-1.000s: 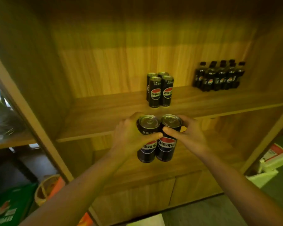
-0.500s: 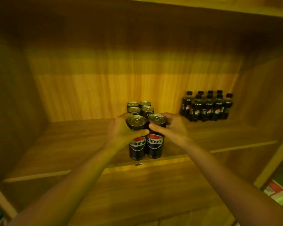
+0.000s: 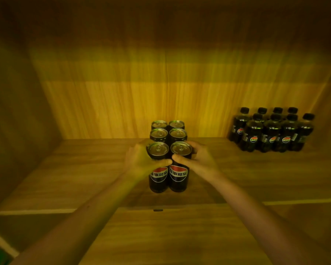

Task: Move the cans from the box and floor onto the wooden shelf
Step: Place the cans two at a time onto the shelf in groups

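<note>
Two black cans stand side by side on the wooden shelf (image 3: 84, 169), near its middle. My left hand (image 3: 141, 159) grips the left can (image 3: 158, 178) around its upper part. My right hand (image 3: 199, 159) grips the right can (image 3: 178, 176) the same way. Their bases appear to rest on the shelf board. Right behind them stand several more black cans (image 3: 168, 131) in two columns, touching or nearly touching the held pair. The box and the floor are out of view.
A cluster of several dark cola bottles (image 3: 271, 131) stands at the back right of the same shelf. A lower shelf board (image 3: 180, 236) runs under my forearms. The cabinet's side walls close in left and right.
Both hands carried the two cans up from below shelf height and forward onto the shelf, ending just in front of the standing cans. The view has moved closer to the shelf.
</note>
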A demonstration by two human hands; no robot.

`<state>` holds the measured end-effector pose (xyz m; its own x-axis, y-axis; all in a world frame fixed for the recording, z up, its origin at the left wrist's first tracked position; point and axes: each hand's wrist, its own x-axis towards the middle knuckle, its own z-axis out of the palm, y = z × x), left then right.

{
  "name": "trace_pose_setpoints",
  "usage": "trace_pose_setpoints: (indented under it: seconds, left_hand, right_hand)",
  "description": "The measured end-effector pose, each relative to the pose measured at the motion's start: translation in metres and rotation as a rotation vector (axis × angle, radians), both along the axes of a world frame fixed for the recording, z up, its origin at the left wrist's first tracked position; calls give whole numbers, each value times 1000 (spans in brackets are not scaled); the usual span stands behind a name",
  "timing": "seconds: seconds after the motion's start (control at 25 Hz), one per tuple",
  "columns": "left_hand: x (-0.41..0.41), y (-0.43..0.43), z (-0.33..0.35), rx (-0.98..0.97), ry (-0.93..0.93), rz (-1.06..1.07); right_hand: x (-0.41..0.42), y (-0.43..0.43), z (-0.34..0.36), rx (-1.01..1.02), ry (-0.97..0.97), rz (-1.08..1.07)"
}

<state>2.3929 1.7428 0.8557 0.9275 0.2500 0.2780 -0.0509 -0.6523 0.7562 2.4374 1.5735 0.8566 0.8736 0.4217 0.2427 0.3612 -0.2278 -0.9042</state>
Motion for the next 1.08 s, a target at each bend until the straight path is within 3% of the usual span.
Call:
trace_pose_setpoints:
  seconds: [0.32, 0.48, 0.56, 0.68, 1.08]
  left_hand:
    - [2, -7, -6, -20, -17, 22]
    - [-10, 0, -36, -37, 104, 0]
    - [-19, 4, -61, 186, 248, 43]
    - [-23, 3, -94, 412, 298, 64]
    - [-2, 0, -111, 501, 261, 116]
  right_hand:
    - [13, 3, -18, 21, 34, -38]
    - [3, -2, -47, 11, 100, -49]
    - [-2, -5, -73, -128, 83, -188]
    - [-4, -3, -105, -541, -53, -317]
    - [8, 5, -113, -578, -160, -294]
